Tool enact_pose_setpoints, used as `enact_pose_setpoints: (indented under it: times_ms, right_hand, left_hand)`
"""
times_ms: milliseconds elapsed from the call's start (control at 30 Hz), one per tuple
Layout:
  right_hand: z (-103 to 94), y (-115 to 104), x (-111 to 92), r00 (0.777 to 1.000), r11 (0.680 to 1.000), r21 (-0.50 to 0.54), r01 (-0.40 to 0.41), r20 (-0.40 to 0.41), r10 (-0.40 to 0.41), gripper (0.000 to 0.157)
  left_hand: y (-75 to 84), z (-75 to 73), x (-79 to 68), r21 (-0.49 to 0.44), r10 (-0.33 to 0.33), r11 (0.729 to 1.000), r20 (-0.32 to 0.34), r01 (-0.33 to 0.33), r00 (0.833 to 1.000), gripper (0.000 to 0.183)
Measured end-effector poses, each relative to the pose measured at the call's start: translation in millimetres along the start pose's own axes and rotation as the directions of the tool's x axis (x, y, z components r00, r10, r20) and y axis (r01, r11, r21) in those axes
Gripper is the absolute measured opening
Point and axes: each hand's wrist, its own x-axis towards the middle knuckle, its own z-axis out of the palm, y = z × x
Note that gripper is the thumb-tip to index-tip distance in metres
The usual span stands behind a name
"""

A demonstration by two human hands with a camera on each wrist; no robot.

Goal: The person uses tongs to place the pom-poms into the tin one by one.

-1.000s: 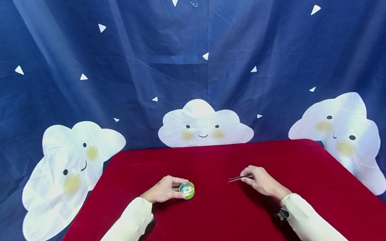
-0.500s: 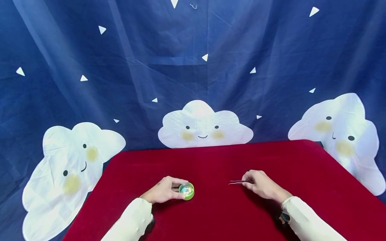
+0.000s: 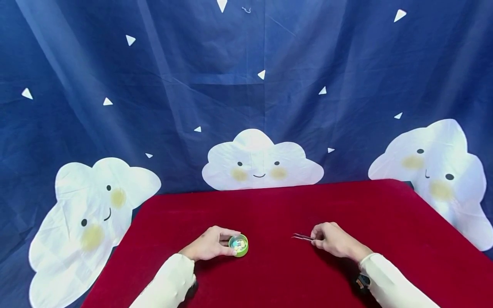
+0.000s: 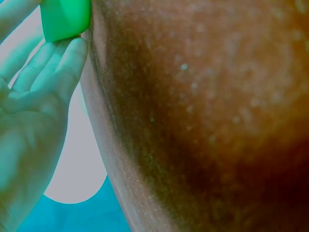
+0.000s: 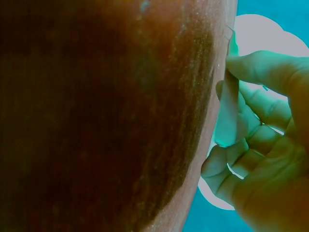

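In the head view a small round green container (image 3: 242, 253) stands on the red cloth, left of the middle. Several pills (image 3: 239, 245), white, yellowish and blue-green, lie inside it. My left hand (image 3: 211, 244) grips its left side between thumb and fingers. The left wrist view shows the container (image 4: 67, 19) only in part, at the top edge. Farther right, my right hand (image 3: 335, 240) pinches thin metal tweezers (image 3: 303, 237), whose tips point left toward the container and hold nothing that I can see. In the right wrist view the tweezers (image 5: 230, 104) lie between thumb and fingers.
A red cloth (image 3: 269, 282) covers the table. Behind its far edge hangs a blue curtain (image 3: 231, 94) printed with white clouds and triangles. A dark wrist device (image 3: 363, 281) sits below the right sleeve.
My right hand has shifted slightly toward me, and the tweezers have swung so their tips sit higher than their grip end. My left hand and the container stay in place.
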Motion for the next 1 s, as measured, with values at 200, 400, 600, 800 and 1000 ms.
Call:
enact_pose_setpoints:
  times_ms: [200, 400, 600, 800, 1000]
  right_hand:
    - [-0.3, 2.0, 0.2, 1.000, 1.000, -0.004, -0.005, 0.020, 0.005, 0.019]
    - [0.1, 1.4, 0.3, 1.000, 1.000, 0.013, -0.005, 0.029, 0.004, 0.017]
    - [-0.6, 1.6, -2.5, 0.999, 1.000, 0.025, -0.012, 0.038, 0.011, 0.016]
    - [-1.5, 3.8, -6.2, 0.999, 0.999, 0.027, -0.017, 0.041, 0.016, 0.018]
    - [-10.0, 5.3, -9.4, 0.999, 0.999, 0.026, -0.037, 0.020, 0.037, 0.014]
  left_hand:
    - [1.0, -2.2, 0.4, 0.050, 0.001, 0.999, 0.000, -0.001, 1.000, 0.055]
    - [3.1, -3.1, 0.5, 0.061, -0.002, 0.998, -0.001, 0.002, 1.000, 0.054]
    - [5.6, 0.0, 2.1, 0.056, 0.014, 0.998, 0.007, -0.015, 1.000, 0.053]
    - [10.3, 4.7, 1.4, 0.074, 0.025, 0.997, 0.002, -0.025, 1.000, 0.053]
    - [11.9, 3.5, -1.0, 0.089, 0.047, 0.995, -0.016, -0.046, 0.999, 0.065]
